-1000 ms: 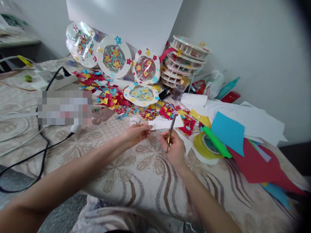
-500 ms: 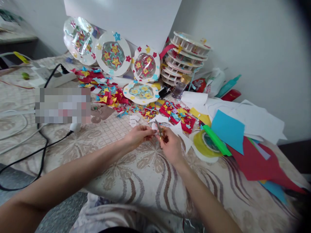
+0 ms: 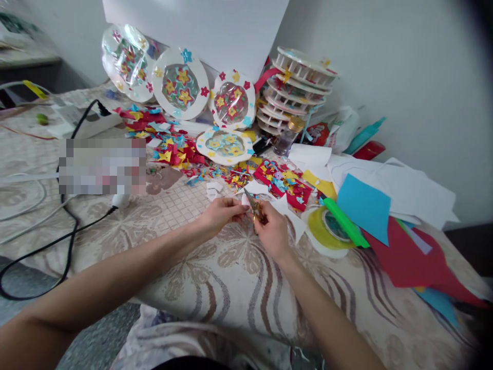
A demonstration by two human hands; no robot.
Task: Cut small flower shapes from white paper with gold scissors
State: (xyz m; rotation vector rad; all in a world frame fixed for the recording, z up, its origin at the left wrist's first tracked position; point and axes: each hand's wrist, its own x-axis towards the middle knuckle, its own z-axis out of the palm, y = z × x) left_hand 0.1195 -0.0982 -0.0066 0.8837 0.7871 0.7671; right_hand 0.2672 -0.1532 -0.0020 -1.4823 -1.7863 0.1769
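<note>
L hand (image 3: 220,216) pinching 1 sm. white paper pc. (image 3: 245,199) | R hand (image 3: 275,231) gripping scissors (image 3: 256,208) by handles | pc. btwn hands, beside blades (image 3: 248,196), nr. white scraps (image 3: 213,190) | risk: fingertips v. close to blades, slip = nick; sm. pc. may twist, cut crooked

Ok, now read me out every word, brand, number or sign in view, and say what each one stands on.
No text can be read.
Red packet behind the bottle: pale marks, too blurred to read.
White plastic bag: faint coloured marks, too blurred to read.
Pixelated patch: anything under it is hidden.
Scissors: no lettering that I can make out.
</note>
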